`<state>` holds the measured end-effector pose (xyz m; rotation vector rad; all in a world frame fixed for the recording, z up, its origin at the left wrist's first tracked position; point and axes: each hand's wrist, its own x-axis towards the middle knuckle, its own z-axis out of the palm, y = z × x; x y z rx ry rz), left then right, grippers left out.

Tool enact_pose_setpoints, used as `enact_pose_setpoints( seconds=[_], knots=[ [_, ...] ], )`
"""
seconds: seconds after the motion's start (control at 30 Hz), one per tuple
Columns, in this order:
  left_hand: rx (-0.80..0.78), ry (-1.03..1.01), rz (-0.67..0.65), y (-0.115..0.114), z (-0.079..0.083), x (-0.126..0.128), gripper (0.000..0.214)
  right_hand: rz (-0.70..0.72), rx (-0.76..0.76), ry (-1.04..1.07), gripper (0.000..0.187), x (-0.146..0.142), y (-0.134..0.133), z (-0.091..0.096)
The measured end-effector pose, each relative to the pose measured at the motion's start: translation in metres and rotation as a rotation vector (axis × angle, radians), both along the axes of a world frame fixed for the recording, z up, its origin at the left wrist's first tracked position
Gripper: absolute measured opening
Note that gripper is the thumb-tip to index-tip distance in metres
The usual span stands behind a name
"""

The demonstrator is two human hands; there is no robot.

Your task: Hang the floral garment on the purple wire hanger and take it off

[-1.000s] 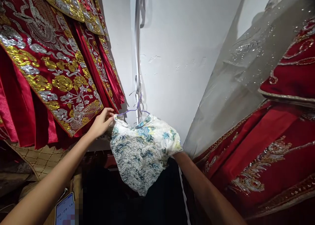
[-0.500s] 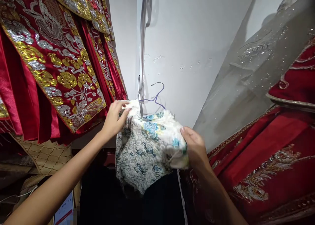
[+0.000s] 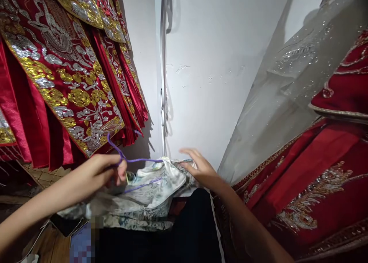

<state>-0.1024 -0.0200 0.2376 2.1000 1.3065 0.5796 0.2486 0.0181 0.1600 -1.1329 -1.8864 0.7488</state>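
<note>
A purple wire hanger [image 3: 143,160] is gripped near its neck by my left hand [image 3: 105,169], whose fingers are closed around it. Its hook points up and to the left. The hanger's frame runs into a white floral garment [image 3: 156,202] with blue-grey patterning, which sags across my lap and is partly blurred. At the garment's right end is my right hand [image 3: 202,168], fingers stretched out and apart from the thumb, the thumb close to or touching the cloth. Part of the garment is hidden behind my left hand and forearm.
Red costumes with gold and silver embroidery [image 3: 79,96] hang at left. To the right are a sheer sparkling fabric [image 3: 273,86] and a red beaded garment [image 3: 310,171]. A white wall [image 3: 209,44] stands ahead. A phone [image 3: 82,242] lies low at left.
The garment has dropped lower and turned from hanging upright to lying sideways. My left hand has gone from the cloth's shoulder to the hanger; my right hand has moved left and opened.
</note>
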Motion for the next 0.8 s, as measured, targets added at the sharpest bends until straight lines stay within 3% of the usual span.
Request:
enact_pose_setpoints(
  seconds=[0.07, 0.13, 0.27, 0.33, 0.37, 0.4, 0.47, 0.6, 0.67, 0.73, 0.8],
  knots=[
    [0.09, -0.04, 0.054, 0.018, 0.008, -0.009, 0.014, 0.211, -0.185, 0.079, 0.037, -0.002, 0.007, 0.002],
    [0.275, -0.088, 0.115, 0.036, 0.012, -0.008, 0.012, 0.271, -0.288, 0.264, 0.041, -0.009, 0.014, 0.006],
    [0.857, -0.234, 0.171, 0.055, 0.007, 0.002, 0.026, 0.104, -0.271, 0.652, 0.043, -0.015, 0.042, 0.022],
    [1.069, -0.22, 0.076, 0.054, -0.005, 0.006, 0.022, 0.022, -0.229, 0.753, 0.047, -0.008, 0.056, 0.028],
    [1.095, -0.185, 0.008, 0.052, -0.014, 0.008, 0.021, -0.016, -0.204, 0.787, 0.048, -0.002, 0.06, 0.028],
    [1.056, -0.138, -0.055, 0.049, -0.025, 0.011, 0.021, -0.047, -0.184, 0.816, 0.049, 0.005, 0.062, 0.026],
    [0.831, -0.021, -0.133, 0.042, -0.051, 0.021, 0.027, -0.092, -0.168, 0.875, 0.048, 0.019, 0.06, 0.013],
    [0.394, 0.192, -0.136, 0.039, -0.112, 0.06, 0.047, -0.195, -0.187, 0.984, 0.043, 0.034, 0.048, -0.027],
    [0.311, 0.245, -0.123, 0.045, -0.141, 0.081, 0.042, -0.229, -0.19, 1.003, 0.044, 0.037, 0.049, -0.042],
    [0.282, 0.273, -0.097, 0.051, -0.167, 0.098, 0.024, -0.264, -0.185, 0.993, 0.045, 0.041, 0.055, -0.051],
    [0.271, 0.233, -0.073, 0.052, -0.188, 0.11, 0.021, -0.366, -0.128, 0.979, 0.046, 0.048, 0.059, -0.06]
  ],
)
